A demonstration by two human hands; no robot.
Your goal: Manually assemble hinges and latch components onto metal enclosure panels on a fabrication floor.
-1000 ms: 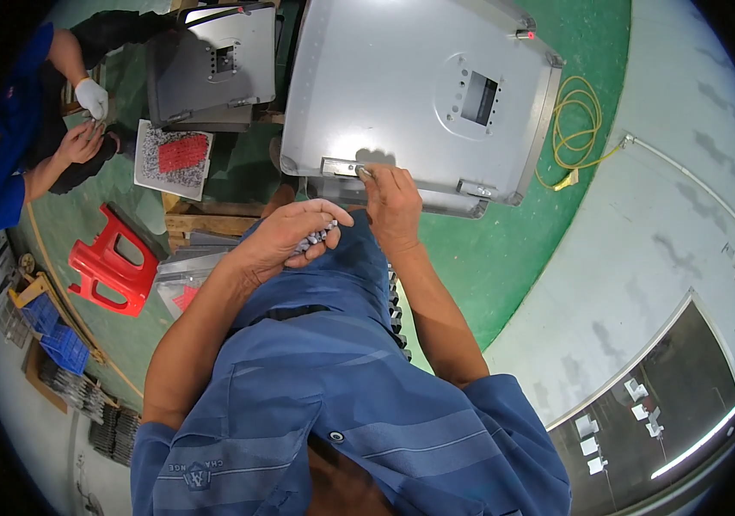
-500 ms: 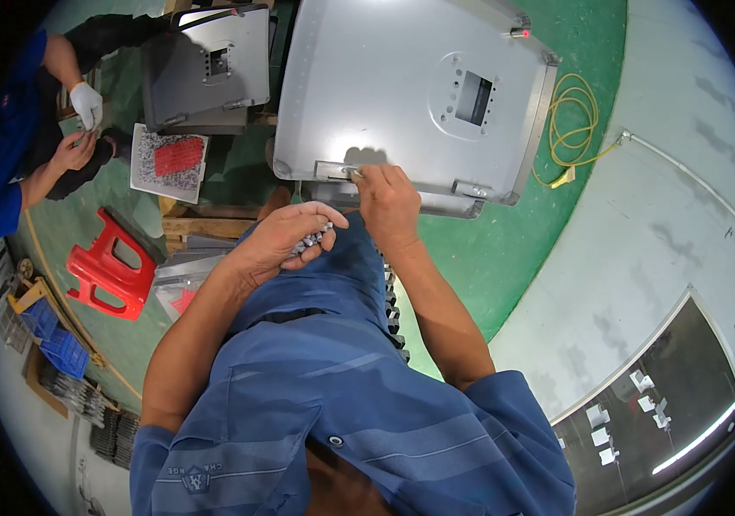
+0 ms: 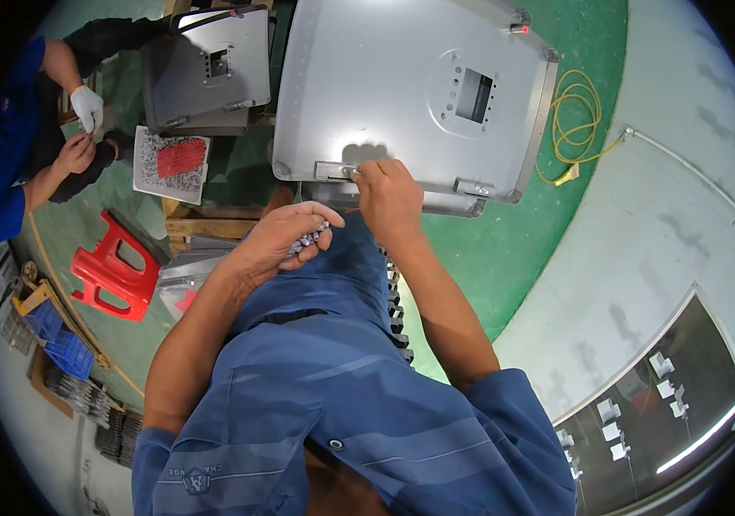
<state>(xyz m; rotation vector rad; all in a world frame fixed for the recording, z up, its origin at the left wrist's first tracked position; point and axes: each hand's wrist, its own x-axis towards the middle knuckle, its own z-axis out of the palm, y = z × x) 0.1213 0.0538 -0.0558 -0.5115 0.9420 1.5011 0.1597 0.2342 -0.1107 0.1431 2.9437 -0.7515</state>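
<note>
A large grey sheet-metal panel with a square cutout lies in front of me. At its near edge, the fingertips of my right hand are pinched together over the right end of a slotted metal bracket. Whatever is between those fingertips is too small and covered to make out. Lower and to the left, my left hand is curled, palm up, around several small silvery metal fasteners. It is apart from the panel. A second bracket sits further right along the same edge.
A co-worker's gloved hand and bare hand are at the far left. Nearby are another metal panel, a white tray with small parts and a red piece, and a red stool. A yellow hose coils on the green floor.
My right hand stays at the bracket, its fingertips shifted very slightly. My left hand keeps hold of the fasteners. The co-worker's bare hand has moved a little.
</note>
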